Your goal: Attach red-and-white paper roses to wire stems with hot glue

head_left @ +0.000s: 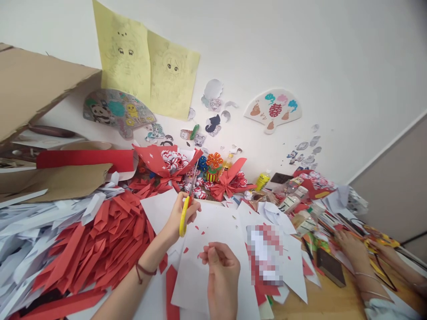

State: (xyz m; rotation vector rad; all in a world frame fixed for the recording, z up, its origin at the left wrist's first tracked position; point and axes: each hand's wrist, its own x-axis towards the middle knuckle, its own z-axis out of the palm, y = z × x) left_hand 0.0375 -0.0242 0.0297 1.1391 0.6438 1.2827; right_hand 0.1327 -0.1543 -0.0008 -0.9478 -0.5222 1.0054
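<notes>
My left hand (pixel 182 215) is closed round a pair of scissors (pixel 183 218) with a yellow handle. Their blades point up and away, apart from any paper. Nearer to me, my right hand (pixel 223 275) has its fingers pinched together; a tiny red spot shows at the fingertips, too small to name. Beneath both hands lies a white paper sheet (pixel 196 284) with small red scraps (pixel 186 250) scattered on it. Left of my arm is a heap of folded red paper strips (pixel 116 231), beside a pile of white paper strips (pixel 20 240).
Red-wrapped paper bouquets (pixel 173 162) and a potted orange flower model (pixel 214 162) stand against the wall. A yellow bottle (pixel 263 181) is farther right. Another person's hands (pixel 350 244) work at the right among bottles and tools. Cardboard (pixel 43 84) juts in from the left.
</notes>
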